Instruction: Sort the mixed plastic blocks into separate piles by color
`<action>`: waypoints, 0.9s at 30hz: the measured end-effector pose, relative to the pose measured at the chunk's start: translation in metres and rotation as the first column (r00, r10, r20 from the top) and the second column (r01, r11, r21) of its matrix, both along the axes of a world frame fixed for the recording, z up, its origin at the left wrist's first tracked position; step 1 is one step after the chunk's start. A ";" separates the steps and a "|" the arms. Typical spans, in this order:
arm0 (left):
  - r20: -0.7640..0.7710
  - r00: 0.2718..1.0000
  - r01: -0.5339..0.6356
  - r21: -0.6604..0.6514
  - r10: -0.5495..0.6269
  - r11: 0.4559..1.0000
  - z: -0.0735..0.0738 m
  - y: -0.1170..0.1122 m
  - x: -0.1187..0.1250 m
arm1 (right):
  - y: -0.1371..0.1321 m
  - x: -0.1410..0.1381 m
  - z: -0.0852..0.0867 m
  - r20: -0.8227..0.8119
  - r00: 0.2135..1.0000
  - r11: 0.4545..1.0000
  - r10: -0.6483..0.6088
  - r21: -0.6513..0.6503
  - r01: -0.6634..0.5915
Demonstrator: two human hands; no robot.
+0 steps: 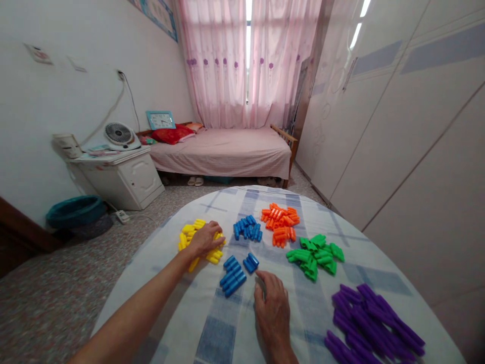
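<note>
My left hand [204, 237] reaches out onto a pile of yellow plastic pieces [188, 233] at the table's left, fingers curled over the pile; what they grip is hidden. My right hand [272, 308] rests on the cloth near the front, fingers bent with the fingertips just right of a small row of blue pieces [233, 274] and a pair of blue pieces [250, 263]. I see nothing in that hand. A second blue pile [247, 227] lies farther back.
The round table wears a blue-checked white cloth [212, 333]. Orange pieces [281, 224], green pieces [316, 255] and long purple pieces [371, 321] lie in separate piles on the right. Beyond are a bed [227, 149], a white cabinet with a fan [121, 174] and wardrobe doors [397, 126].
</note>
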State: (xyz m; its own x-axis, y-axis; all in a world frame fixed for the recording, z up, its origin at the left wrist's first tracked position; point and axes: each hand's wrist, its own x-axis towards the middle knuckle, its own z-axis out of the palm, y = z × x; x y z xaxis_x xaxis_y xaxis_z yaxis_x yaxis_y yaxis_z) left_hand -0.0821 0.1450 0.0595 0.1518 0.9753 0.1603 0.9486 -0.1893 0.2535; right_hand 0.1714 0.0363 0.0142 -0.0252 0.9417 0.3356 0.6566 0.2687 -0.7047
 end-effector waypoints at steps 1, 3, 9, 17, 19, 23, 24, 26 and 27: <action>0.009 1.000 0.003 0.001 -0.003 1.000 0.000 -0.009 0.000 | 0.000 0.000 0.001 -0.002 1.000 1.000 0.002 0.002 -0.002; 0.016 1.000 0.001 -0.013 -0.001 1.000 0.000 -0.026 0.000 | 0.001 0.001 0.001 -0.002 1.000 1.000 0.005 0.003 -0.005; -0.043 0.998 0.046 -0.076 -0.049 0.996 0.010 -0.063 -0.010 | 0.001 0.001 -0.002 -0.002 1.000 1.000 0.013 -0.018 -0.013; -0.030 0.970 -0.237 0.074 0.240 0.969 0.015 -0.006 -0.056 | 0.001 0.001 -0.002 -0.004 1.000 1.000 0.014 -0.011 -0.014; -0.041 0.962 -0.270 0.003 0.270 0.963 0.009 0.010 -0.060 | 0.001 0.002 -0.003 -0.004 1.000 1.000 0.017 -0.011 -0.017; -0.027 0.967 -0.253 -0.042 0.252 0.967 -0.002 0.017 -0.056 | 0.001 0.002 -0.003 0.003 1.000 0.999 0.026 -0.028 -0.025; -0.022 0.971 -0.239 -0.047 0.239 0.970 -0.003 0.013 -0.055 | 0.001 0.002 -0.002 0.006 1.000 0.999 0.026 -0.033 -0.025; -0.009 0.982 -0.191 -0.063 0.190 0.980 -0.003 0.003 -0.055 | 0.001 0.001 0.000 0.012 1.000 0.999 0.024 -0.034 -0.023; 0.000 0.987 -0.158 -0.073 0.158 0.985 -0.002 -0.003 -0.055 | 0.001 0.001 0.001 0.015 1.000 0.999 0.022 -0.032 -0.022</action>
State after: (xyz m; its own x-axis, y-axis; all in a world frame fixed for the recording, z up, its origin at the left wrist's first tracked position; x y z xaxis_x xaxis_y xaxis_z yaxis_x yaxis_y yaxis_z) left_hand -0.1368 0.1420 0.0573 -0.0058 0.9961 0.0885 0.9635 -0.0181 0.2670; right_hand 0.1724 0.0370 0.0154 -0.0509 0.9511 0.3047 0.6617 0.2606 -0.7030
